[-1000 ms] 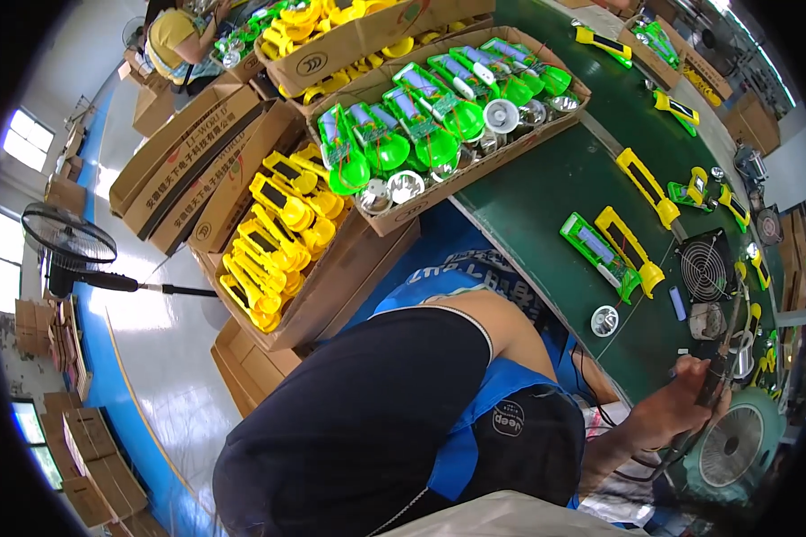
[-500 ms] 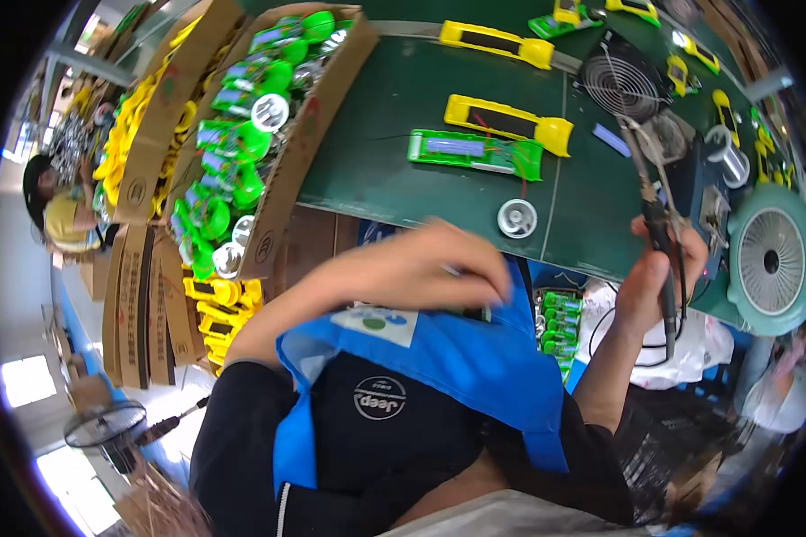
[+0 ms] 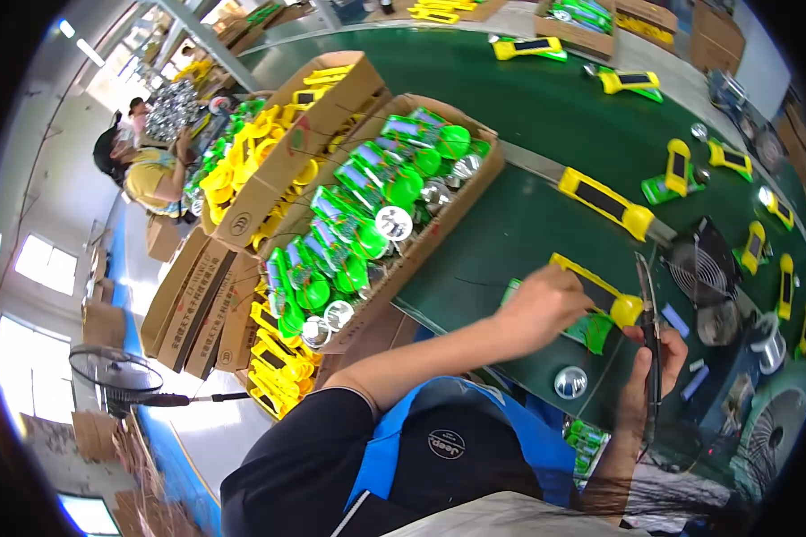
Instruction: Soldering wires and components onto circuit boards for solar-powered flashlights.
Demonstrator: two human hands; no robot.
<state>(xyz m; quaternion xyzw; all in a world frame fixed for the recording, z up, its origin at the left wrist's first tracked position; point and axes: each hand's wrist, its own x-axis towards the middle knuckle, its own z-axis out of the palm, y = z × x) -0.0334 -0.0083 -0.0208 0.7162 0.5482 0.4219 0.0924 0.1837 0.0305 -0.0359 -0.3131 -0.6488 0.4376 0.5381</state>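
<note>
So the person had an iron [image 3: 654,353] in the right hand [image 3: 661,362], fingers wrapped round the handle, tip pointing up and away from the body, probably to keep the business end off skin and apron [image 3: 506,416]. The left hand [image 3: 546,309] was narrow, fingertips bunched over the green shell [image 3: 591,332]; couldn't tell if it was pinching anything, since the hand hid most of that shell.

The green shell lay on the bench [image 3: 461,246] right in front of the person, with a yellow shell [image 3: 593,283] just beyond it, likely side by side so both were in easy reach. A reflector [image 3: 570,382] sat near the bench edge, and a battery [image 3: 674,319] lay off to the right past the iron. The carton [image 3: 412,251] of green units stood to the left, units packed in slanted rows, which I'd guess saves room and keeps the wiring from getting crushed. Solder spool [image 3: 767,345] was over on the right, the iron's side, which makes sense.

As for writing: the folded cartons [image 3: 197,304] had dark printed lines on them, the yellow-shell carton [image 3: 269,201] carried a round mark, and the black shirt [image 3: 412,461] had a pale round chest logo.
</note>
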